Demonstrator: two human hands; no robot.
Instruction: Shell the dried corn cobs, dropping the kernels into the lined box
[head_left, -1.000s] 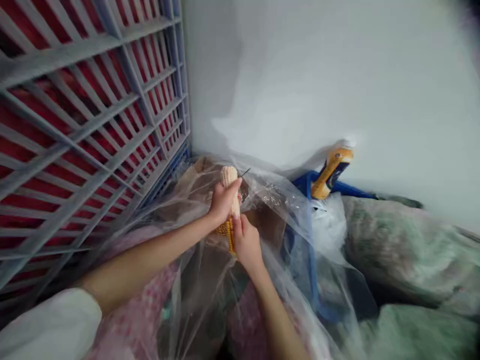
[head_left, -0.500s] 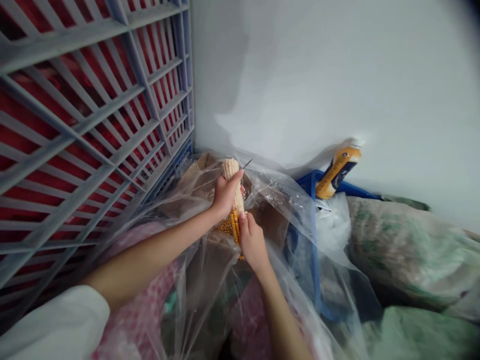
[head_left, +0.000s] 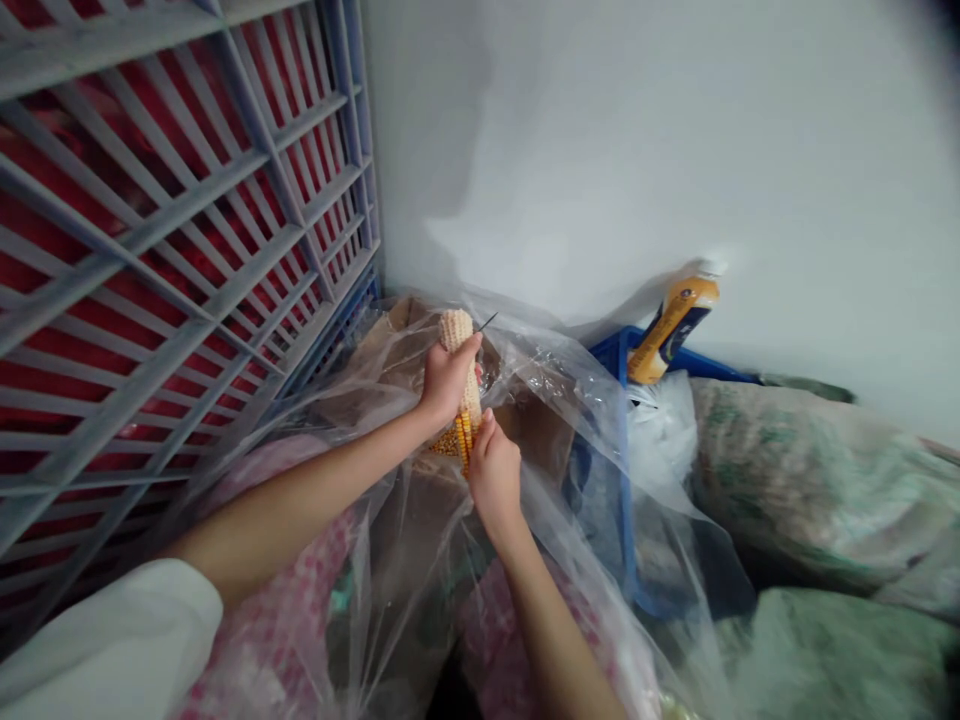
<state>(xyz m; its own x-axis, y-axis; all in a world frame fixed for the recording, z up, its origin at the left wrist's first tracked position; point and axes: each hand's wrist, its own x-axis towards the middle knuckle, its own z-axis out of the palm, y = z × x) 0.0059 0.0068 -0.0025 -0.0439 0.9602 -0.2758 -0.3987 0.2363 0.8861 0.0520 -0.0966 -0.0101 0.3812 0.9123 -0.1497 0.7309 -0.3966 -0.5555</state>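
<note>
An ear of corn stands tilted in my hands over a plastic-lined cardboard box. Its upper part is a bare pale cob; rows of yellow kernels are left along the lower part. My left hand is closed around the upper cob. A thin dark pointed tip sticks out beside my left thumb; the rest of it is hidden. My right hand is closed at the lower end, thumb against the kernels, with its other fingers mostly out of sight. Loose kernels lie in the box below.
Clear plastic sheeting drapes around the box. Stacked slatted crates rise on the left. To the right are a blue basket, a yellow bottle leaning at the wall, a woven sack and a green bag.
My right hand has shifted slightly up along the ear, now covering more of its lower side. My left hand keeps its hold. The whole view has shifted a little.
</note>
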